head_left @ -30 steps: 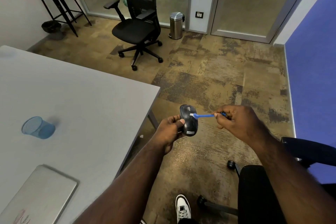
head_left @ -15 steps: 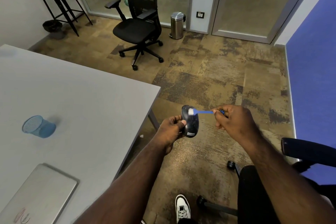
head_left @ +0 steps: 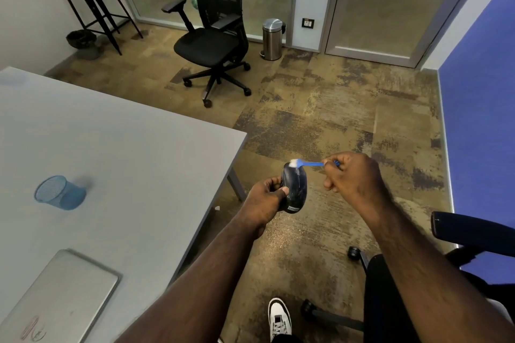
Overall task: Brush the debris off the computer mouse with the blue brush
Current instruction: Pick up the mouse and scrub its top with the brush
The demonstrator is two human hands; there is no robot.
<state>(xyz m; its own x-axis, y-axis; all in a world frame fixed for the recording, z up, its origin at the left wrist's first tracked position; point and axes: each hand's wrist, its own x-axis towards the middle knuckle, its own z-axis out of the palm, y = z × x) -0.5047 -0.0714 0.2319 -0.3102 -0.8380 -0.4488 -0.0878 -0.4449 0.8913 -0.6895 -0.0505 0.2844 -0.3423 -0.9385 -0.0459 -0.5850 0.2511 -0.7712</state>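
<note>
A black computer mouse (head_left: 296, 192) is held upright over the carpet, just off the table's right corner, with my left hand (head_left: 264, 203) gripping its left side, thumb on top. My right hand (head_left: 352, 177) pinches the thin handle of the blue brush (head_left: 309, 163). The brush's white bristles rest on the far top end of the mouse. The handle's rear end is hidden in my fingers.
A grey table (head_left: 117, 164) on the left carries a blue mesh cup (head_left: 60, 193) and a closed silver laptop (head_left: 60, 298). A black office chair (head_left: 214, 36) and a steel bin (head_left: 272, 39) stand far off. Another chair's armrest (head_left: 473, 231) is at my right.
The brush head has travelled from the middle of the mouse up to its far end. Both hands have shifted slightly away from me; the grips are unchanged.
</note>
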